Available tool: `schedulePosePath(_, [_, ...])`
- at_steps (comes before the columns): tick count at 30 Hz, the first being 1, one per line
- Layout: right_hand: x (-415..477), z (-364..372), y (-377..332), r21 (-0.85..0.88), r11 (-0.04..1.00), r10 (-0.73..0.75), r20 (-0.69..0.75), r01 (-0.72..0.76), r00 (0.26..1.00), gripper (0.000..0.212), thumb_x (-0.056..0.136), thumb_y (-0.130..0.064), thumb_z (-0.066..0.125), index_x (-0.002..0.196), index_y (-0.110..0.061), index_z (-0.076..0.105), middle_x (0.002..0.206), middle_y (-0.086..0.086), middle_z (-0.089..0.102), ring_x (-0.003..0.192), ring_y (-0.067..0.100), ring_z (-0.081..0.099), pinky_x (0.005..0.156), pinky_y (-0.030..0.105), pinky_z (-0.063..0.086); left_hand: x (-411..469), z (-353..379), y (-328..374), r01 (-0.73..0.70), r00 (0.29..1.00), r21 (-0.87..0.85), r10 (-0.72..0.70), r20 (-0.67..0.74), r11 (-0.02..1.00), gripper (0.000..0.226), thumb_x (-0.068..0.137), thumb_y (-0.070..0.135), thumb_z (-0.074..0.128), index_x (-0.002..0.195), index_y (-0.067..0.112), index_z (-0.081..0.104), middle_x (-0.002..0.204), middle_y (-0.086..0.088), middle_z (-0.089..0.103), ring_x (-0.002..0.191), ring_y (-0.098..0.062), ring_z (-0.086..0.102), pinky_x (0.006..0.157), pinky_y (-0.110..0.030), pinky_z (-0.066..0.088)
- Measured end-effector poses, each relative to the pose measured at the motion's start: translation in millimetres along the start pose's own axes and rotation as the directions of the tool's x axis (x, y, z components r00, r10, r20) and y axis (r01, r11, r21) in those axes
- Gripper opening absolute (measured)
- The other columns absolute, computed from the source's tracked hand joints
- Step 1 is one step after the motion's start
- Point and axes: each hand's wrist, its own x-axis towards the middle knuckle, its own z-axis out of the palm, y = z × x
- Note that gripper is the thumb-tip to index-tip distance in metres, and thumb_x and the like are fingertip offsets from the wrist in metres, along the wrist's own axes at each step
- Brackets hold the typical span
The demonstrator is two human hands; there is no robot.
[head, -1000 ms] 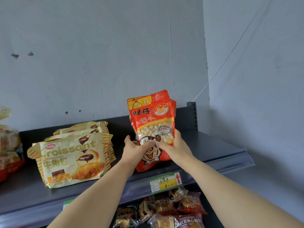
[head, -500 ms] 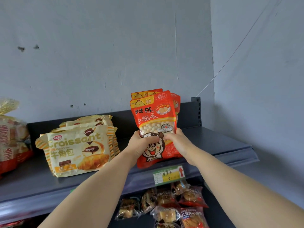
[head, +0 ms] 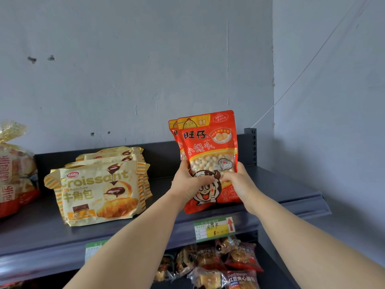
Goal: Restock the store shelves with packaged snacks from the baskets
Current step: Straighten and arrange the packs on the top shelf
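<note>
Upright red snack bags (head: 208,147) with a cartoon face and a window of small round biscuits stand near the front of the dark top shelf (head: 291,190), one behind the other. My left hand (head: 188,184) grips their left side, thumb across the front bag. My right hand (head: 239,182) grips the right side, fingers curled over the front. The bags' lower edge sits at the shelf's front lip.
A row of yellow croissant packs (head: 98,190) stands to the left, and bread bags (head: 14,172) at the far left. A green price tag (head: 214,228) hangs on the shelf lip. Small wrapped cakes (head: 225,265) fill the shelf below. Walls close in behind and at right.
Both hands have carried the red bags slightly up and back over the shelf and stood them straighter. The view shifted a little so the shelf sits further right.
</note>
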Motion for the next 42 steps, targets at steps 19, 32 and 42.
schedulePosePath(19, [15,18,5,-0.690,0.680,-0.458,-0.136,0.248,0.879,0.097,0.084,-0.008,0.063,0.152,-0.042,0.001,0.162,0.002,0.003,0.148,0.027,0.007,0.113,0.058,0.025,10,16,-5,-0.115,0.993,0.140,0.110,0.046,0.983,0.069,0.082,0.026,0.078,0.128,0.048,0.032,0.123,0.014,0.057,0.119,-0.013,0.056,0.100,-0.034,0.047])
schedulePosePath(32, [7,22,7,-0.783,0.593,-0.260,0.033,0.187,0.965,0.115,0.079,-0.027,0.067,0.149,-0.037,-0.024,0.151,0.006,-0.042,0.134,0.024,-0.045,0.115,0.049,-0.017,26,-5,12,0.166,0.986,-0.251,-0.157,0.056,0.954,0.064,0.085,0.055,0.065,0.137,0.026,0.042,0.122,-0.001,0.064,0.111,-0.024,0.061,0.095,-0.046,0.048])
schedulePosePath(42, [7,16,14,-0.823,0.504,-0.369,0.070,0.263,0.927,0.104,0.087,-0.056,0.056,0.153,-0.024,-0.017,0.156,0.011,-0.033,0.138,0.025,-0.040,0.117,0.046,-0.015,58,-28,66,0.158,0.957,0.047,-0.141,-0.254,0.986,0.034,0.103,0.042,0.038,0.110,0.011,0.053,0.096,-0.003,0.052,0.073,-0.011,0.045,0.059,-0.026,0.036])
